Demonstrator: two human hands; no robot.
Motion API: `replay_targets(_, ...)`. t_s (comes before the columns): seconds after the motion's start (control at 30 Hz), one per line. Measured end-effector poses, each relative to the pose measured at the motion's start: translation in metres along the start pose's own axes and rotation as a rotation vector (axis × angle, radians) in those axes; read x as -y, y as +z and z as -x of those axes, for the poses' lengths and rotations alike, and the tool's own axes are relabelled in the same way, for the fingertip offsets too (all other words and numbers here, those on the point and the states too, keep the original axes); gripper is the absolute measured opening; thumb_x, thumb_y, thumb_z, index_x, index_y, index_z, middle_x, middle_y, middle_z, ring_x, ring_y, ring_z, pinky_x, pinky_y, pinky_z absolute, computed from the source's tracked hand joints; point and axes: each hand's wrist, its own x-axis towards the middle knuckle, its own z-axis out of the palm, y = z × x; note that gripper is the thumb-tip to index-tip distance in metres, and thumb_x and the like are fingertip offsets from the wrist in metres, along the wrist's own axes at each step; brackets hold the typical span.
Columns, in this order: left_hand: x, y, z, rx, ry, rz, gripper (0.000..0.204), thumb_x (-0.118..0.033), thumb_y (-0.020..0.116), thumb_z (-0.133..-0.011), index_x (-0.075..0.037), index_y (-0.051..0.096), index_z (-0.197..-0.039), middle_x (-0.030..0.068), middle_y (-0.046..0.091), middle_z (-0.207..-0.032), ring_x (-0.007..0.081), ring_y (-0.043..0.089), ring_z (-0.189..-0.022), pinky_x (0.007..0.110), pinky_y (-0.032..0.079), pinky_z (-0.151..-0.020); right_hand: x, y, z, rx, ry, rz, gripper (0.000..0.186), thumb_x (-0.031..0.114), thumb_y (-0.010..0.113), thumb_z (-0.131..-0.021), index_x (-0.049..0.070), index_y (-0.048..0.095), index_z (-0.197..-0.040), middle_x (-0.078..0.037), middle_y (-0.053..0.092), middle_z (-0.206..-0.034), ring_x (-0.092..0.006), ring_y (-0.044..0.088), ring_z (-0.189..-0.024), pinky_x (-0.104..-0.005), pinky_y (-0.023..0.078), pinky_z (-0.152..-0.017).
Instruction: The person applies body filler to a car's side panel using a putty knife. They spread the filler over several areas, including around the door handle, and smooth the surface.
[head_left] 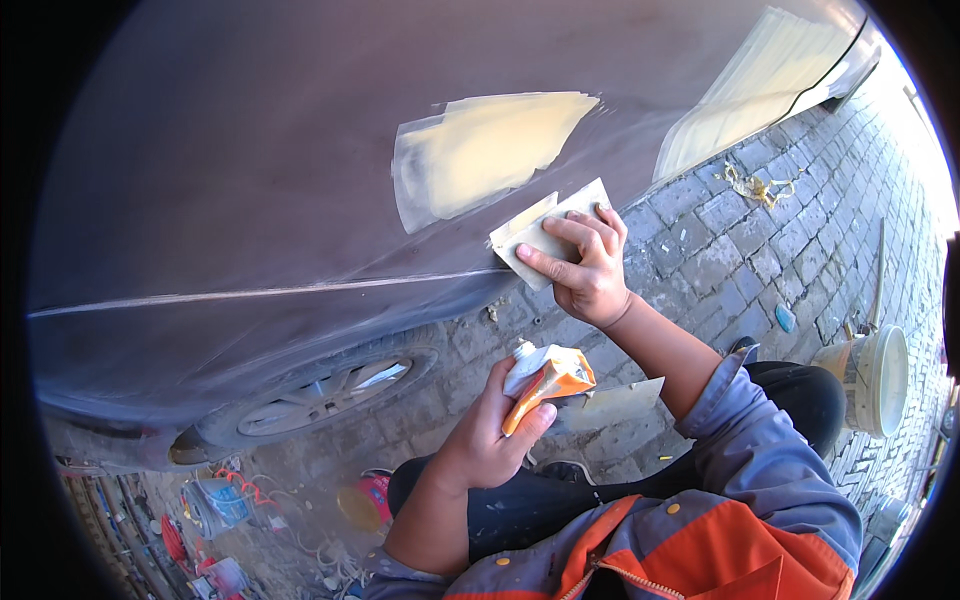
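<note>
My right hand (592, 280) is closed on a flat, pale putty spreader (527, 240), fingers spread across its face. The spreader is at the lower part of a dull dark car panel (250, 170); I cannot tell whether its edge touches. Above it, a cream patch of filler (490, 150) is smeared on the panel. My left hand (485, 440) grips a crumpled white and orange tube (550, 378) with a small nozzle. A thin greyish plate (615, 405) sticks out beside my left thumb; whether that hand holds it is hidden.
A second filler patch (750, 90) covers the panel at the far right. The car's wheel (330, 395) is at lower left. A whitish bucket (880, 380) stands on the paving bricks (720, 220) to my right. Bags and cords (225, 505) lie at lower left.
</note>
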Motion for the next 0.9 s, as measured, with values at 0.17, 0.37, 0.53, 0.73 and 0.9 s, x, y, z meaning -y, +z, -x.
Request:
replay_targets(0.17, -0.002, 0.002, -0.003, 0.006, -0.003, 0.0, 0.065, -0.017, 0.062, -0.103, 0.006, 0.025, -0.153, 0.0139, 0.06, -0.128, 0.0135, 0.059, -0.109, 0.03, 0.049, -0.095, -0.005, -0.003, 0.018, 0.08, 0.011, 0.015, 0.055, 0.013, 0.075, -0.073, 0.04, 0.076, -0.121, 0.003, 0.065, -0.122, -0.0218, 0.058, -0.115, -0.0504, 0.033, -0.113)
replay_targets(0.37, -0.004, 0.003, -0.002, -0.003, -0.016, 0.04, 0.067, -0.017, 0.062, -0.104, 0.005, 0.024, -0.154, 0.0115, 0.06, -0.125, 0.0099, 0.058, -0.102, 0.027, 0.05, -0.088, 0.006, -0.028, -0.007, 0.053, 0.004, 0.012, 0.053, 0.013, 0.073, -0.072, 0.034, 0.078, -0.121, 0.0, 0.066, -0.122, -0.0242, 0.059, -0.112, -0.05, 0.037, -0.11)
replay_targets(0.53, -0.003, 0.005, -0.004, 0.021, -0.017, 0.005, 0.068, -0.017, 0.062, -0.104, 0.005, 0.023, -0.154, 0.0124, 0.06, -0.127, 0.0124, 0.059, -0.105, 0.029, 0.05, -0.091, -0.003, -0.019, -0.024, -0.069, 0.003, 0.022, 0.055, 0.013, 0.075, -0.071, 0.035, 0.078, -0.121, -0.001, 0.065, -0.12, -0.0241, 0.059, -0.112, -0.05, 0.036, -0.11)
replay_targets(0.73, -0.003, 0.002, -0.002, 0.006, -0.019, -0.011, 0.067, -0.017, 0.062, -0.104, 0.005, 0.024, -0.154, 0.0156, 0.06, -0.131, 0.0165, 0.06, -0.113, 0.032, 0.048, -0.098, -0.007, -0.004, -0.008, -0.056, 0.027, 0.004, 0.057, 0.01, 0.075, -0.071, 0.039, 0.077, -0.121, 0.001, 0.063, -0.118, -0.0229, 0.058, -0.112, -0.0499, 0.035, -0.112)
replay_targets(0.9, -0.003, 0.002, -0.003, 0.003, -0.019, -0.039, 0.067, -0.018, 0.062, -0.104, 0.006, 0.024, -0.154, 0.0169, 0.06, -0.133, 0.0179, 0.06, -0.116, 0.033, 0.047, -0.1, -0.016, 0.002, 0.016, 0.003, -0.006, -0.007, 0.059, 0.009, 0.074, -0.071, 0.04, 0.077, -0.121, 0.002, 0.063, -0.12, -0.0218, 0.057, -0.114, -0.0497, 0.034, -0.112)
